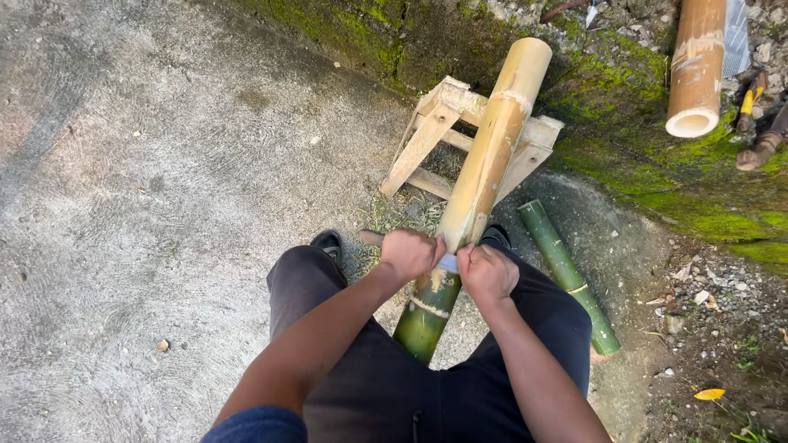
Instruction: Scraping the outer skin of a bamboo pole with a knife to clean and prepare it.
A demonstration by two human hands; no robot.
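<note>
- From my remote seat I see the left hand [408, 253] clenched on one wooden handle of a two-handled blade [447, 262]; the handle's end juts out past the fist.
- Between both fists, the blade lies across a bamboo pole [484, 164], which leans away from the hands onto a wooden stand [439, 131], apparently so the pole sits steady for scraping; beyond the blade it is pale, beneath the hands green.
- The right hand [487, 272] is clenched on the other end, its handle hidden.
- Right of that hand, a thinner green bamboo piece [566, 275] lies on the concrete ground [164, 205].
</note>
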